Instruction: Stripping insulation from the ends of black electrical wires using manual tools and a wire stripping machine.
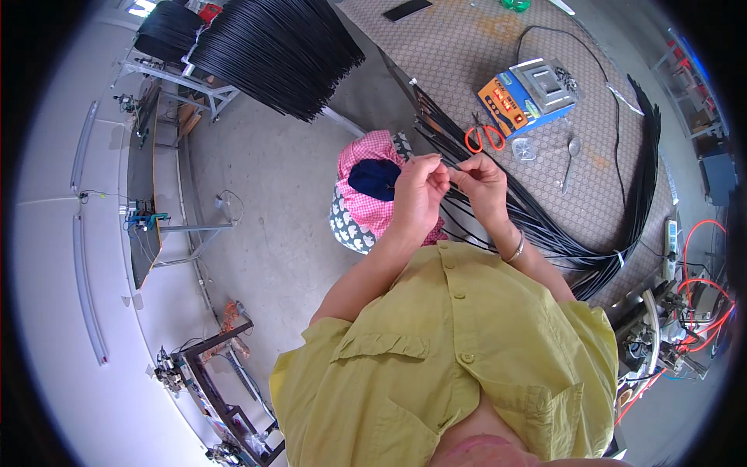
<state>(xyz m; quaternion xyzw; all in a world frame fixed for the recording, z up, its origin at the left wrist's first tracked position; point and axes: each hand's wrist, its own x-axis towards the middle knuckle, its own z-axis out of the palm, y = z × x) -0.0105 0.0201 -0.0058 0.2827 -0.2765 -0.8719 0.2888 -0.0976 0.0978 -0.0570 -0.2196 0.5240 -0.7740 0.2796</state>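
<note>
My left hand (419, 201) and my right hand (484, 188) are raised close together before my chest, their fingertips pinched and nearly meeting. Whatever sits between them is too small to make out. Just beyond and beneath the right hand, a bundle of long black cables (545, 227) runs along the table edge and curves up at the far right. Orange-handled scissors (484, 138) lie a little past the right fingertips. Below the left hand is pink checked cloth (366, 149) with a dark blue patch on my lap.
The patterned table (599, 159) carries a spoon (572, 163), a small clear dish (524, 149), a blue-orange box (517, 101) topped by a metal tray (542, 84), and a phone (408, 9). Large black cable bundles (272, 54) hang on a rack at the left. Machinery (661, 331) stands at my right.
</note>
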